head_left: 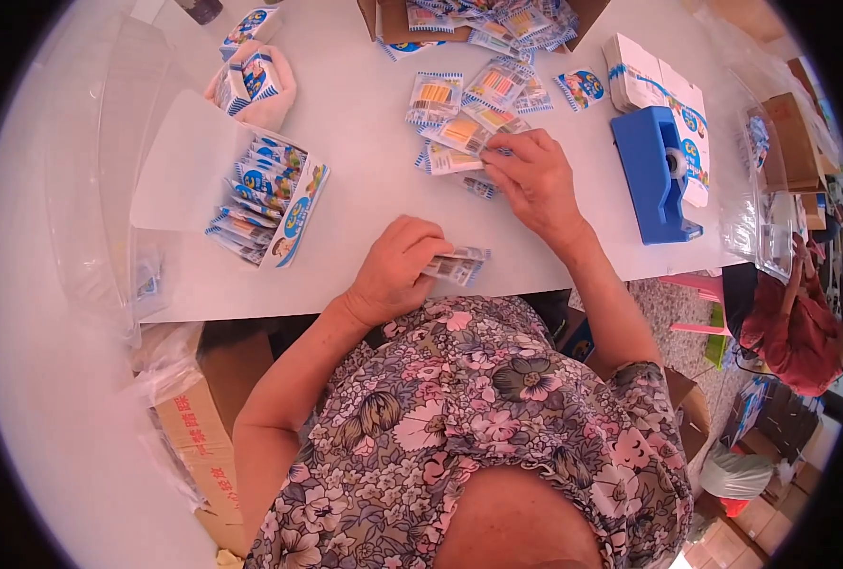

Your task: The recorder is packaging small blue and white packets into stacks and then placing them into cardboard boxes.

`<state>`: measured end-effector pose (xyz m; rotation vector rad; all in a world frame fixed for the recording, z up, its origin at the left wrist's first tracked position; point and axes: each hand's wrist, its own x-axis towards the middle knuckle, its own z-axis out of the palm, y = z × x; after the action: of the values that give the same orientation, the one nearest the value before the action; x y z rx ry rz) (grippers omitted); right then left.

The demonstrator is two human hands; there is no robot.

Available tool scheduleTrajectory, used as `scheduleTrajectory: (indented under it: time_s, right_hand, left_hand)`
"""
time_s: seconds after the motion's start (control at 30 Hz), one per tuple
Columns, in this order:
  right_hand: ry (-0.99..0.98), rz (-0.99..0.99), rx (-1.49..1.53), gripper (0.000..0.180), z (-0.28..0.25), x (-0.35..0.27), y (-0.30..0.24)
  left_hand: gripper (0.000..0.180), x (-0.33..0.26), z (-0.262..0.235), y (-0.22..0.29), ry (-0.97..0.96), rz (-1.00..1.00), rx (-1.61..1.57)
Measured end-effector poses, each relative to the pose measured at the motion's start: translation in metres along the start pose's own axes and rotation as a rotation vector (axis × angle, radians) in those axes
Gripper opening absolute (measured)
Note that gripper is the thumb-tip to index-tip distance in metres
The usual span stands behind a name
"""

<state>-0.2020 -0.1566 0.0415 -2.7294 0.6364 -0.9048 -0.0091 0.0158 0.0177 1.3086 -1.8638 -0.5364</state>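
Observation:
My left hand point(403, 266) is closed around a small clear packet point(459, 266) close to the table's front edge; the packet sticks out to the right of the fingers. My right hand point(535, 178) reaches to the loose heap, its thumb and fingers pinched on the edge of a clear packet point(463, 135) with yellow-orange contents. Further packets point(436, 99) with blue-striped ends lie just beyond it, some overlapping. Left of my hands stands a white display box point(293, 216) with its lid folded back, holding a row of upright packets point(256, 190).
A blue tape dispenser point(654, 175) stands at the right beside stacked flat cartons point(673, 100). At the far edge a cardboard box point(583, 24) holds many packets. A pink container point(274, 104) with small boxes sits far left. Another person point(801, 332) is seated at right.

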Motion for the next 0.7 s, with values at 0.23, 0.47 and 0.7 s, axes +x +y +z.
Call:
scheduleTrajectory:
  time_s: [0.23,0.47,0.7]
  right_hand:
    - [-0.064,-0.128,0.047,0.02,-0.006,-0.02,-0.041]
    - [-0.116,0.1,0.349,0.016,0.0,-0.005,-0.034]
    - [0.025,0.174,-0.144,0.016,0.011,0.009,0.014]
  left_hand:
    - [0.036,0.002,-0.001,0.01,0.229,0.085,0.298]
    - [0.037,-0.008,0.007,-0.008,0.161,0.027,0.085]
    - [0.038,0.0,0.005,0.0,0.149,-0.233,-0.231]
